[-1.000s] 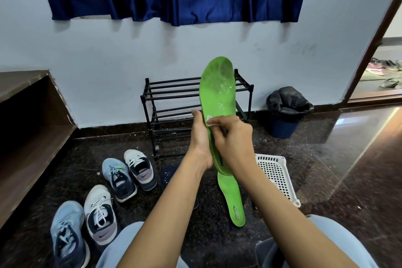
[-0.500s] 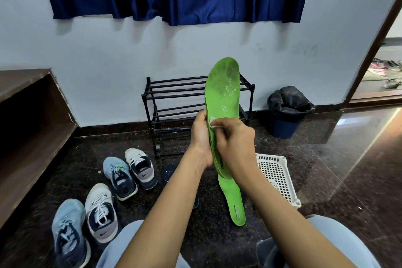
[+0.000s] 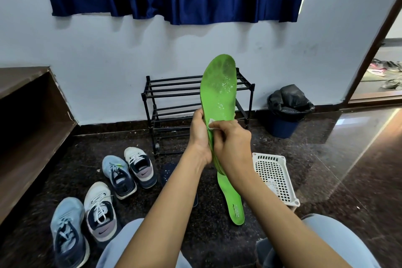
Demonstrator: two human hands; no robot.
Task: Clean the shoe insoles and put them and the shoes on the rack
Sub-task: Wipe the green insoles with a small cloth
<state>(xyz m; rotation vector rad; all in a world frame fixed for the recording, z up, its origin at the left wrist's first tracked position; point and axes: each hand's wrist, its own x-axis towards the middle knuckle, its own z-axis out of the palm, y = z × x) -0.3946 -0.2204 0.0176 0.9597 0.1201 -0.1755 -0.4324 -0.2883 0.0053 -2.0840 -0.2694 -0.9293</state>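
Head view: left hand is gripping the green insole mid-length, right hand is pinching a white wipe against it. Probably light and floppy, so middle's best.

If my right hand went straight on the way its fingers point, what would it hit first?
The green insole, which the right hand presses a white wipe against. Just beyond is the left hand gripping the insole, though depth there is unclear.
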